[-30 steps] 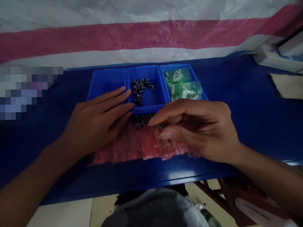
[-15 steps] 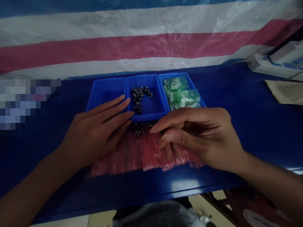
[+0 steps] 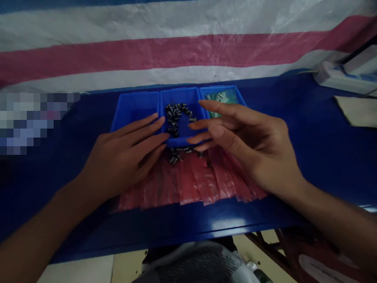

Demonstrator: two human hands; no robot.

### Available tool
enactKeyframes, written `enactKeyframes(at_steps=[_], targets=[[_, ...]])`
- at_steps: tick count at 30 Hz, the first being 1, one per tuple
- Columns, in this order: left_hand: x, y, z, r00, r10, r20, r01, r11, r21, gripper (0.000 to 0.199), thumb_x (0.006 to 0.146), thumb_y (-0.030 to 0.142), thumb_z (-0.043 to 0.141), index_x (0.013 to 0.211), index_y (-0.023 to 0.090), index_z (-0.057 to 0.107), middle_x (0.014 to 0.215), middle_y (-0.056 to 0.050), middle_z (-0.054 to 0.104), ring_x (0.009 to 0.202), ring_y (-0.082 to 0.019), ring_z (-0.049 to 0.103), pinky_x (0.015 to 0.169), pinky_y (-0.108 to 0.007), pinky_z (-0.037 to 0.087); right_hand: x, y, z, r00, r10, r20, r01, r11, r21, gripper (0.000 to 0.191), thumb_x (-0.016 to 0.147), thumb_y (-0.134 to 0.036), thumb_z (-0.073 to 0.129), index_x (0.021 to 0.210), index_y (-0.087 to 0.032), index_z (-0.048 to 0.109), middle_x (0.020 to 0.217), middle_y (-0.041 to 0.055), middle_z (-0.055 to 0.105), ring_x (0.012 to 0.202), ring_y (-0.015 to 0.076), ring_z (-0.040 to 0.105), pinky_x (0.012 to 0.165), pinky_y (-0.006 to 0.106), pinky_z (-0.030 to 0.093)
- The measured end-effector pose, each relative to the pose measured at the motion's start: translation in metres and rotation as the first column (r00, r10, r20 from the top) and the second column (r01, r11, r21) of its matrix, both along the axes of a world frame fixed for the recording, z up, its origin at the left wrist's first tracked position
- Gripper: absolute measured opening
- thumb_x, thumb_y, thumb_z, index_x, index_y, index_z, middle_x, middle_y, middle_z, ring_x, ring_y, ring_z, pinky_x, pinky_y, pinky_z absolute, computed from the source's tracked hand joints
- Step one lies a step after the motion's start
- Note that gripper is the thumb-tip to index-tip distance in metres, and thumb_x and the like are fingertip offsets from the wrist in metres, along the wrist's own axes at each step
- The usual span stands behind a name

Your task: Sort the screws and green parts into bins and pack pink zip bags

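Observation:
My left hand (image 3: 126, 155) lies stretched out over the front of the left blue bin (image 3: 137, 104), its fingertips by the front left corner of the middle blue bin (image 3: 194, 140). That middle bin holds a cluster of short black screws (image 3: 174, 113). My right hand (image 3: 256, 145) hovers at the middle bin's front right corner, fingers and thumb apart, with nothing visible between them. Beneath both hands, a row of red plastic bags (image 3: 188, 182) overlaps on the table. More black screws (image 3: 176, 157) lie between the bags and the bin, a few close to my right fingertips.
Green-tinted bags of small pale parts (image 3: 222, 96) fill the right blue bin (image 3: 240, 96), partly behind my right hand. A white device (image 3: 338, 78) and a beige cloth-like piece (image 3: 355, 111) sit at the right on the blue table (image 3: 282, 98). A striped sheet (image 3: 176, 53) hangs behind.
My right hand's fingers have gone from a pinch low over the bags to spread apart, up at the middle bin's edge. My left hand stays in nearly the same place. The view has shifted slightly.

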State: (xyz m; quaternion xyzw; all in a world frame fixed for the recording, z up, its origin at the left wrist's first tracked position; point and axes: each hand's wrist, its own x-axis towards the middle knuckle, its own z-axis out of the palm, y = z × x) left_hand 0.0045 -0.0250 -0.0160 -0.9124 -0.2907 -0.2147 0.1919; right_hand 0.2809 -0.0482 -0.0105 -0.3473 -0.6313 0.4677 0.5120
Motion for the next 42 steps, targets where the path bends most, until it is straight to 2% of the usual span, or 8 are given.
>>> enactKeyframes(at_steps=[2,5,8,15,27,30,36,42], targets=[[0.0,0.0,-0.001,1.0,0.0,-0.001,0.0,1.0,-0.001,0.02,0.114,0.028,0.058,0.127,0.02,0.07,0.143,-0.011,0.078,0.138,-0.026,0.072,0.105,-0.041,0.071,0.002,-0.001,-0.002,0.972,-0.091,0.218,0.026,0.959,0.283,0.024,0.107,-0.014,0.067,0.128,-0.02,0.077,0.115,0.0052,0.086,0.096,0.0179,0.085,0.089,0.033,0.071],[0.0,-0.001,-0.001,1.0,0.006,0.018,-0.006,1.0,-0.008,0.019,0.113,0.026,0.06,0.128,0.02,0.07,0.143,-0.01,0.077,0.139,-0.025,0.072,0.107,-0.041,0.07,0.003,-0.002,-0.01,0.77,-0.219,0.6,-0.239,0.772,0.588,0.021,0.108,-0.011,0.062,0.119,-0.013,0.08,0.106,0.0097,0.085,0.091,0.0205,0.081,0.08,0.034,0.067],[0.0,-0.002,0.0,1.0,0.014,0.026,-0.014,1.0,-0.017,0.018,0.112,0.026,0.062,0.128,0.02,0.07,0.144,-0.009,0.077,0.141,-0.024,0.071,0.11,-0.04,0.069,0.001,-0.002,-0.017,0.58,-0.249,0.776,-0.481,0.664,0.573,0.019,0.108,-0.01,0.062,0.112,-0.01,0.08,0.11,0.014,0.081,0.098,0.0251,0.075,0.082,0.037,0.065],[0.0,-0.001,0.0,1.0,0.011,0.024,-0.01,1.0,-0.02,0.018,0.113,0.026,0.06,0.127,0.021,0.07,0.145,-0.008,0.077,0.142,-0.023,0.07,0.112,-0.039,0.068,0.001,-0.002,-0.018,0.553,-0.34,0.761,-0.487,0.609,0.626,0.028,0.112,-0.008,0.052,0.113,-0.011,0.08,0.112,0.0135,0.078,0.097,0.0231,0.069,0.083,0.036,0.06],[0.0,-0.001,0.0,0.999,0.015,0.028,-0.013,0.998,-0.065,0.021,0.111,0.024,0.063,0.13,0.022,0.071,0.148,-0.006,0.075,0.143,-0.024,0.069,0.115,-0.041,0.066,0.007,-0.014,-0.012,0.415,-0.55,0.724,-0.377,0.62,0.688,0.023,0.104,-0.002,0.058,0.101,-0.013,0.077,0.081,0.0052,0.072,0.063,0.0171,0.06,0.051,0.035,0.033],[0.0,-0.002,-0.001,1.0,0.016,0.026,-0.014,0.998,-0.067,0.021,0.111,0.025,0.064,0.131,0.022,0.07,0.148,-0.005,0.075,0.142,-0.024,0.069,0.115,-0.04,0.066,0.008,-0.012,-0.016,0.421,-0.418,0.805,-0.401,0.71,0.579,0.025,0.107,-0.006,0.055,0.097,-0.015,0.075,0.087,0.0063,0.072,0.063,0.0164,0.061,0.055,0.034,0.04],[0.0,-0.002,-0.001,1.0,0.004,0.021,-0.003,0.998,-0.058,0.022,0.111,0.023,0.065,0.133,0.022,0.069,0.148,-0.006,0.075,0.142,-0.024,0.069,0.113,-0.041,0.067,0.01,-0.006,-0.017,0.644,-0.094,0.76,-0.423,0.783,0.456,0.029,0.112,-0.01,0.049,0.101,-0.014,0.075,0.107,0.0104,0.076,0.088,0.019,0.071,0.075,0.033,0.058],[-0.003,0.001,-0.002,0.999,-0.015,0.034,0.016,0.999,-0.041,0.022,0.109,0.019,0.068,0.131,0.023,0.072,0.142,-0.002,0.078,0.142,-0.02,0.069,0.116,-0.036,0.064,0.018,-0.003,-0.002,0.561,-0.297,0.773,-0.38,0.737,0.559,0.025,0.11,-0.012,0.055,0.098,-0.015,0.076,0.097,0.0101,0.078,0.084,0.0226,0.072,0.072,0.036,0.057]])
